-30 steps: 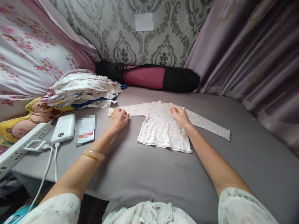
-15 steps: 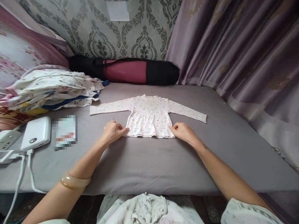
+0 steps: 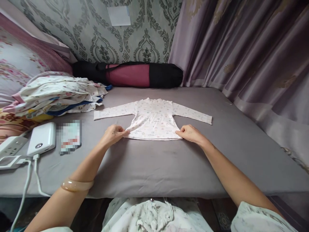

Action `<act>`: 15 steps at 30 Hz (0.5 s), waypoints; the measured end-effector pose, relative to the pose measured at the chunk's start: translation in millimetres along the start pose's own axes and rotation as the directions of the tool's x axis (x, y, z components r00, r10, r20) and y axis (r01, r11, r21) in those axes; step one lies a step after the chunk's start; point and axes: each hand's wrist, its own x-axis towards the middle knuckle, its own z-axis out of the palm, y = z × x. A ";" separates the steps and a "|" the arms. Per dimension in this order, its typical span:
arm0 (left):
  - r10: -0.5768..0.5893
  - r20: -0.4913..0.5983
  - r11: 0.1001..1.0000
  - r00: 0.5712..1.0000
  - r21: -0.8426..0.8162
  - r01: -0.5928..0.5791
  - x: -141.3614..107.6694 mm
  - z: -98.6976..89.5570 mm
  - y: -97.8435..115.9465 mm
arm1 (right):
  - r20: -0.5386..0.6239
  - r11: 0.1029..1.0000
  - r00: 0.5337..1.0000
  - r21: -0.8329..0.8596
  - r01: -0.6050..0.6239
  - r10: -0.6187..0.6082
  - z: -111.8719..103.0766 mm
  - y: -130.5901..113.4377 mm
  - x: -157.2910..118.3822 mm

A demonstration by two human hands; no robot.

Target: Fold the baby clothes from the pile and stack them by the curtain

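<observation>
A small white long-sleeved shirt [image 3: 154, 119] with a faint print lies flat on the grey sheet [image 3: 154, 167], its sleeves spread to both sides and its collar pointing away from me. My left hand [image 3: 114, 134] pinches the left bottom corner of the hem between thumb and fingers. At the opposite corner my right hand [image 3: 190, 132] grips the hem in the same way. Between them the hem runs taut and nearly straight, with light creases fanning up the front.
To the left lies a pile of clothes [image 3: 60, 93], with a white power bank [image 3: 42, 138], a power strip [image 3: 12, 146], cables and a blurred packet [image 3: 70, 137] nearer me. A black and maroon long bag [image 3: 127, 75] lies along the wall. Curtains [image 3: 217, 48] hang at the right.
The hem has been pulled wider and straighter; its left corner has moved outward with my left hand. The wavy edge is now smooth. The view has shifted slightly.
</observation>
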 end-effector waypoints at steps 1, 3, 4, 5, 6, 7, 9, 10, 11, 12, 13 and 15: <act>0.002 0.007 1.000 1.000 0.015 -0.002 1.5 0.1 -2.3 | 0.001 1.000 1.000 -0.016 -0.002 0.002 0.1 1.6 1.0; 0.015 0.022 0.998 1.000 0.058 -0.016 5.2 1.6 -7.6 | 0.010 0.999 1.000 -0.048 -0.006 0.007 -0.3 2.4 0.5; 0.025 0.030 0.996 0.999 0.086 -0.028 7.1 2.6 -10.3 | 0.018 0.998 1.000 -0.064 -0.010 0.011 -1.1 1.3 -1.0; 0.039 0.027 0.992 0.999 0.120 -0.042 8.8 3.6 -12.6 | 0.024 0.996 1.000 -0.085 -0.016 0.018 -2.0 -0.9 -3.0; 0.064 0.003 0.985 0.998 0.159 -0.063 10.3 4.9 -14.0 | 0.018 0.993 0.999 -0.113 -0.024 0.026 -3.0 -4.4 -5.4; 0.102 -0.046 0.976 0.994 0.199 -0.091 11.5 6.5 -14.1 | -0.012 0.988 0.999 -0.151 -0.033 0.031 -3.5 -9.3 -7.8; 0.246 -0.170 0.943 0.954 0.269 -0.195 14.0 12.4 -9.3 | -0.126 0.972 0.992 -0.235 -0.011 -0.020 -1.8 -22.5 -11.1; 0.351 -0.209 0.913 0.913 0.292 -0.284 15.7 17.0 -4.3 | -0.177 0.962 0.980 -0.270 0.041 -0.092 1.0 -30.4 -11.3; 0.461 -0.219 0.869 0.860 0.307 -0.388 18.1 22.9 2.1 | -0.203 0.947 0.961 -0.297 0.124 -0.190 5.1 -38.5 -10.4; 0.566 -0.192 0.810 0.802 0.312 -0.497 21.2 29.9 9.2 | -0.191 0.921 0.933 -0.310 0.236 -0.304 10.4 -46.3 -8.3; 0.642 -0.141 0.750 0.753 0.318 -0.580 25.1 37.5 16.4 | -0.160 0.886 0.899 -0.309 0.347 -0.408 16.4 -53.2 -5.3; 0.670 -0.071 0.708 0.739 0.358 -0.608 34.6 53.0 27.7 | -0.084 0.829 0.846 -0.274 0.489 -0.526 28.9 -62.9 1.9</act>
